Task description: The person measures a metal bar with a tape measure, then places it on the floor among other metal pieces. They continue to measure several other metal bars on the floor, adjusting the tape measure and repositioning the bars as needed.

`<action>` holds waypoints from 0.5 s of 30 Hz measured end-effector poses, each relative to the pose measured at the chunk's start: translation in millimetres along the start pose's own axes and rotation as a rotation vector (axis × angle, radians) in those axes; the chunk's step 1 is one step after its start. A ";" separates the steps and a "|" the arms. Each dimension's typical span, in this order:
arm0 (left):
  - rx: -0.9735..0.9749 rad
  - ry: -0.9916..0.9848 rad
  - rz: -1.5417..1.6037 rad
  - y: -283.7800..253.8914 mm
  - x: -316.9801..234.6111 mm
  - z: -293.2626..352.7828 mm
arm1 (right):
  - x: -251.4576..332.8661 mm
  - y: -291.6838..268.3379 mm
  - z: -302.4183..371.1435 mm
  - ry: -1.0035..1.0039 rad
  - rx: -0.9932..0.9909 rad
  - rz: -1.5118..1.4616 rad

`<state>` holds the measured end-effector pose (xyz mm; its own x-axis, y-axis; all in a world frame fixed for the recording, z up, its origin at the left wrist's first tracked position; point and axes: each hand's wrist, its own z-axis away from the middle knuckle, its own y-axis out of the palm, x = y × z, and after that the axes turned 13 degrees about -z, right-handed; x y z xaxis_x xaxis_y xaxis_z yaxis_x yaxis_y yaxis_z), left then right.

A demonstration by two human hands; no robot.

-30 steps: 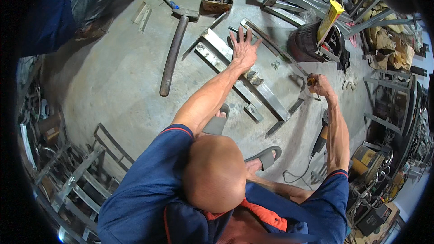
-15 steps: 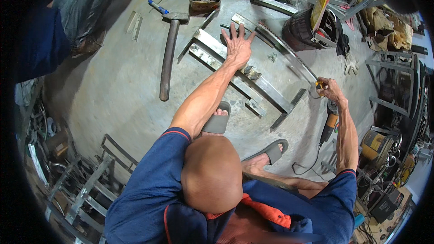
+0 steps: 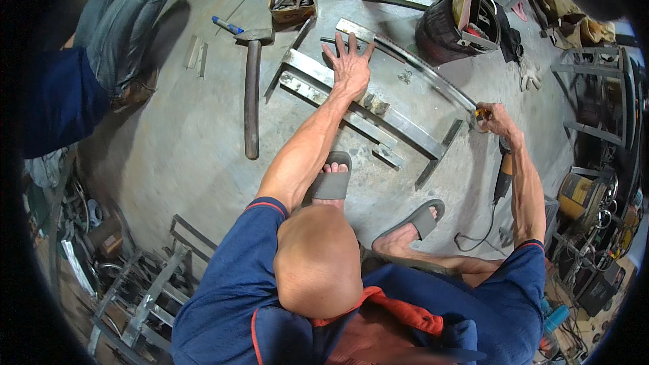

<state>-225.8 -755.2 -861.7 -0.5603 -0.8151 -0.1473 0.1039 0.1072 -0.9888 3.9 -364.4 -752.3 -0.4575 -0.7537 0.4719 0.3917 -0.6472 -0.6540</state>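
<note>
My left hand [image 3: 350, 67] is open, fingers spread, reaching over the far end of a steel frame piece [image 3: 405, 128] on the floor. Its fingertips lie by a flat steel bar [image 3: 353, 28]; contact there is hard to make out. In my right hand [image 3: 499, 122] is a yellow and black tape measure [image 3: 482, 115], gripped at its case. Its pulled-out blade [image 3: 443, 84] runs from the case up to the bar, close to my left thumb. Beside the frame piece lies a shorter length of steel [image 3: 389, 158].
A long-handled hammer [image 3: 251, 98] and a blue marker [image 3: 227, 25] lie left of the steel. Beyond are a box of metal bits [image 3: 292, 0] and a black bucket [image 3: 439, 34]. An angle grinder [image 3: 503, 179] with a cord lies under my right forearm. Another person's jeans [image 3: 135, 20] show at far left.
The whole view has shifted and turned slightly. Both hands keep nearly the same places against the steel, and the tape blade is still drawn out.
</note>
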 end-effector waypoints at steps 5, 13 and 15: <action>-0.001 0.004 -0.005 -2.1 0.8 -0.5 | 13.2 4.2 -5.0 -0.153 -0.095 -0.061; -0.025 0.021 -0.037 -1.6 1.4 -0.8 | 51.6 10.4 -32.5 -0.095 -0.106 0.007; -0.042 0.021 -0.038 -0.5 1.8 -0.4 | 58.4 11.8 -36.9 -0.089 -0.103 -0.011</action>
<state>-227.3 -756.5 -861.4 -0.5806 -0.8068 -0.1093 0.0476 0.1004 -0.9938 -47.7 -411.8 -754.3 -0.3871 -0.7570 0.5265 0.3011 -0.6434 -0.7038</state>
